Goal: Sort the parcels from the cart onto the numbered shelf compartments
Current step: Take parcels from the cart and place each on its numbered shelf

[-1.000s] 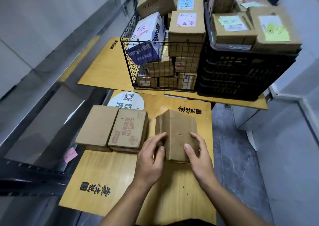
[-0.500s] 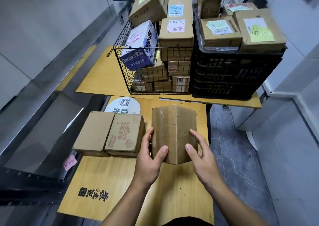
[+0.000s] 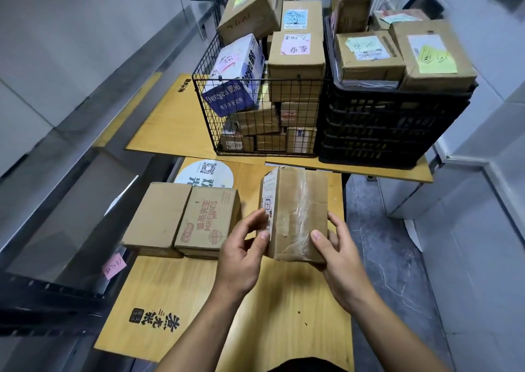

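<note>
Yellow wooden table (image 3: 176, 289), black crate (image 3: 392, 127) and wire basket (image 3: 255, 79) stuffed with boxes (image 3: 295, 56) at the back. Taped parcel (image 3: 298, 209) is held above the table, right hand (image 3: 341, 261) gripping its right side, left hand (image 3: 241, 258) pinching the labelled edge.

Both arms are bare and reach forward from the bottom of the view, drawing together toward the hands. The left forearm (image 3: 208, 334) angles up and to the right, and the right forearm (image 3: 380, 334) angles up and to the left. The left hand (image 3: 241, 255) is turned with its back toward the viewer. Its fingers are curved and its thumb tip is pressed against the near left edge of a parcel (image 3: 298, 207). The right hand (image 3: 342, 261) cups the parcel's near right corner, with the thumb laid on the upper face and the fingers wrapped round the right side. Both wrists are nearly straight.
</note>
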Available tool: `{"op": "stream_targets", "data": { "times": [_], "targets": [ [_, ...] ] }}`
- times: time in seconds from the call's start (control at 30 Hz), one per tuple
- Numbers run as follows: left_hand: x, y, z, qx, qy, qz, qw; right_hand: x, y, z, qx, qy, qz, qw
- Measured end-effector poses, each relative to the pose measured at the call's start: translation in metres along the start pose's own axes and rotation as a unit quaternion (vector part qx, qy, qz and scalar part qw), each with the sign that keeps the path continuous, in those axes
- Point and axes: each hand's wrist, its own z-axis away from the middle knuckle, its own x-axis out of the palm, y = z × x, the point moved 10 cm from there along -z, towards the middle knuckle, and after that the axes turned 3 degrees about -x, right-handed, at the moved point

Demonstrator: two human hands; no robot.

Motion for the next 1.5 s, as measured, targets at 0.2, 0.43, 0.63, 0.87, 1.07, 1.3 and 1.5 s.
{"op": "stream_targets", "data": {
  "times": [0.2, 0.43, 0.63, 0.87, 1.07, 1.3, 1.5],
  "targets": [
    [-0.004, -0.008, 0.0, -0.01, 0.021, -0.01, 1.0, 0.001, 0.009, 0.003, 0.028, 0.003, -0.09, 0.996],
    [-0.002, -0.006, 0.006, -0.016, 0.014, 0.035, 0.999, -0.004, -0.006, 0.003, -0.046, 0.021, 0.008, 0.999],
    [-0.008, 0.0, 0.005, 0.013, 0.031, -0.037, 0.999, -0.01, -0.025, -0.003, -0.12, 0.033, 0.212, 0.969],
    [-0.012, 0.013, 0.016, 0.065, 0.052, -0.124, 0.989, 0.004, -0.012, -0.001, -0.044, -0.065, 0.165, 0.983],
    [-0.018, 0.017, 0.032, 0.076, 0.077, -0.166, 0.98, 0.01, -0.008, 0.004, -0.046, -0.07, 0.144, 0.986],
    [-0.028, 0.022, 0.052, 0.085, 0.123, -0.19, 0.97, 0.027, -0.009, 0.008, -0.053, -0.108, 0.144, 0.982],
    [-0.041, 0.02, 0.074, 0.057, 0.158, -0.21, 0.963, 0.042, -0.006, 0.01, -0.054, -0.144, 0.126, 0.98]
  ]
}}
